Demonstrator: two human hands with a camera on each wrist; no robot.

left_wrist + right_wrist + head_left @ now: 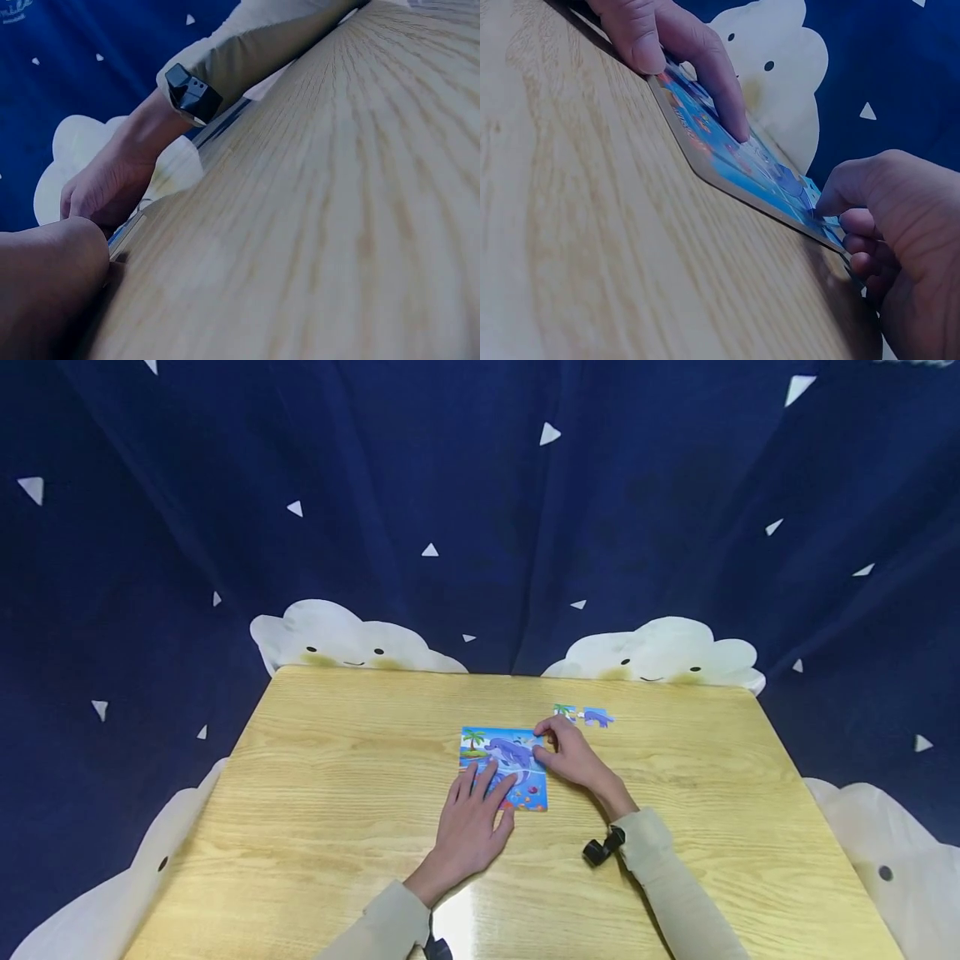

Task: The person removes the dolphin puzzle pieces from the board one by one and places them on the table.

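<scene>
A blue dolphin jigsaw puzzle [504, 749] lies flat on the wooden table, with a palm tree at its upper left and small sea creatures along the bottom. My left hand [471, 827] rests over its lower left part, fingers spread and tips on the picture. At the upper right edge my right hand [573, 758] has thumb and forefinger together on a puzzle piece, mostly hidden by the fingers. The right wrist view shows the thumb [844, 187] on top there and the other fingers curled. In the left wrist view the puzzle is almost hidden behind the hand.
Just beyond the right hand lie loose puzzle pieces, one with a palm tree [562, 710] and one with part of a dolphin [597, 717]. The wooden table [337, 735] ends at a dark blue curtain [360, 527] with white clouds and triangles.
</scene>
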